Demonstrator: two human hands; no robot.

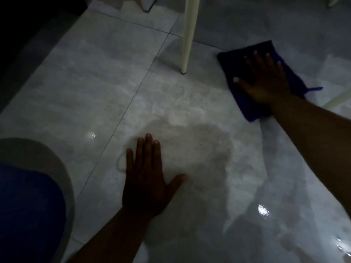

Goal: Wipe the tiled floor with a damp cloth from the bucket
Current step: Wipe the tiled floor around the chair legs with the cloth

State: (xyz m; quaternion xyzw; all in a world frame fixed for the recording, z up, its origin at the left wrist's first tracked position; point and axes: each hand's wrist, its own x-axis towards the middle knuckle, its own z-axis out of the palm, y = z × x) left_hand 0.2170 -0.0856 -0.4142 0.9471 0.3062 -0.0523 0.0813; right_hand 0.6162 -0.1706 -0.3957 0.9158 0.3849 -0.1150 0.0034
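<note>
A dark blue cloth [239, 54] lies flat on the pale grey tiled floor [85, 82] at the upper right. My right hand [266, 80] presses down on it with fingers spread, palm covering most of the cloth. My left hand [148, 179] rests flat on a bare tile near the middle, fingers apart, holding nothing. The floor around both hands shines wet, with glints of light. At the lower left edge sits a blue bucket [28, 202] with a pale rim, only partly in view.
A thin white furniture leg [187, 35] stands on the tile just left of the cloth. Another pale leg [338, 99] shows at the right edge beside my forearm. A dark area fills the upper left corner.
</note>
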